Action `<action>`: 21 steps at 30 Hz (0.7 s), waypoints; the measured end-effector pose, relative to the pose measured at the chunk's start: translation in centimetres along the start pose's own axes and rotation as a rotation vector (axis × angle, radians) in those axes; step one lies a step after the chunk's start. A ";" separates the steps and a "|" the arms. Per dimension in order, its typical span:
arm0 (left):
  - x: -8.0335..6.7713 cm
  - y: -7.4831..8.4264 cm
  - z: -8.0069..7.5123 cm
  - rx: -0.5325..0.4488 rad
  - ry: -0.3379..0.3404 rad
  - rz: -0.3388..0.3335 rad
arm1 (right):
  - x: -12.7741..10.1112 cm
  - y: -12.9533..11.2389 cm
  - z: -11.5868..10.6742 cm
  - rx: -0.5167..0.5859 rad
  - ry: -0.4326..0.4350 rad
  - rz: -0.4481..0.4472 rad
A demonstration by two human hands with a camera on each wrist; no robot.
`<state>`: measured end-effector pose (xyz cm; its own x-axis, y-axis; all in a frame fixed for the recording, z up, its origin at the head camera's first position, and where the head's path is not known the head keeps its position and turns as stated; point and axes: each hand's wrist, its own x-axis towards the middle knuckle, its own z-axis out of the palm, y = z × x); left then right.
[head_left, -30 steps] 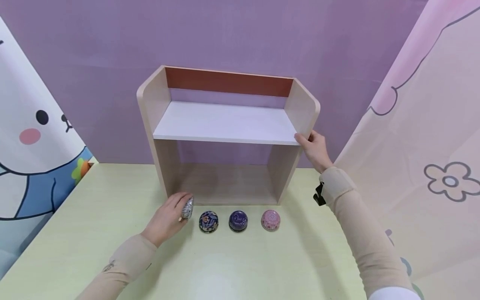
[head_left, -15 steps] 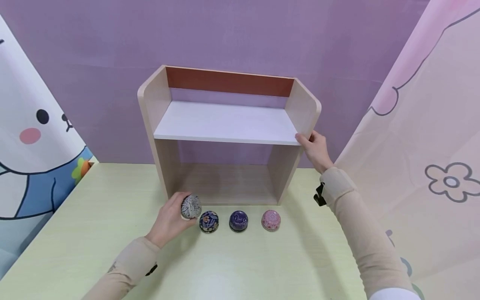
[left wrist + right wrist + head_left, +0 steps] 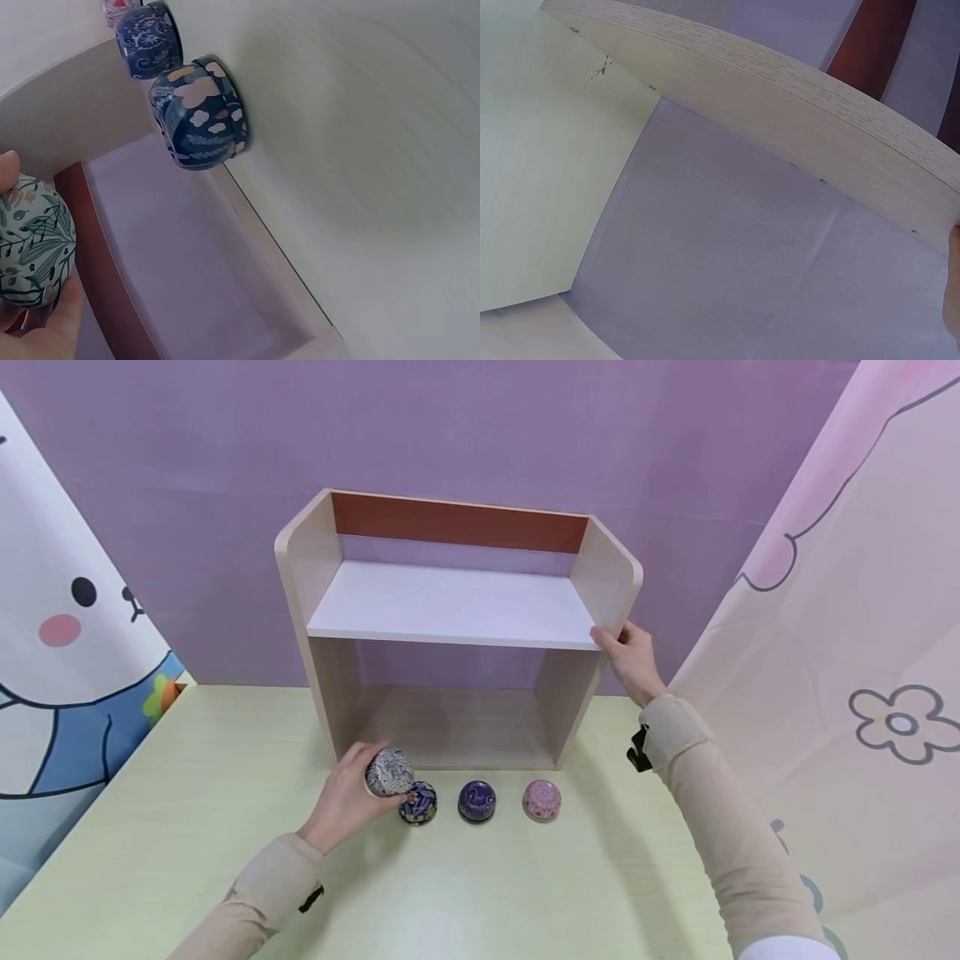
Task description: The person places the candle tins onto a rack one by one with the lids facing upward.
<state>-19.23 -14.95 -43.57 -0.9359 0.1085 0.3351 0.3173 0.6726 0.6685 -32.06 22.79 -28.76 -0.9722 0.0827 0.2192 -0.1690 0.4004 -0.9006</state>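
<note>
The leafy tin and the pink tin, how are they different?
The leafy tin is held in the left hand, while the pink tin sits on the table. The leafy tin is whitish with dark leaves; the pink tin is pink all over. Both are round and patterned.

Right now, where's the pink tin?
In the head view, the pink tin stands on the table, right of the purple tin, in front of the bookshelf.

Left hand [image 3: 347, 800] shifted right, leaf-patterned tin [image 3: 389, 772] turned, partly hiding navy tin [image 3: 422, 806]
</note>
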 end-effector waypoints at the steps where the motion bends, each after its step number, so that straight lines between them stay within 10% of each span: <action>1: 0.0 0.0 0.0 -0.006 0.001 -0.002 | 0.0 0.0 0.0 -0.001 0.000 0.001; 21: 2.5 3.2 -1.3 -0.191 -0.084 -0.043 | 0.0 0.0 -0.1 0.001 -0.003 0.009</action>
<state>-20.31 -13.45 -39.72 -0.9561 0.1492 0.2523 0.2928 0.5278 0.7973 -32.04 22.88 -28.74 -0.9742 0.0838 0.2095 -0.1599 0.3991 -0.9029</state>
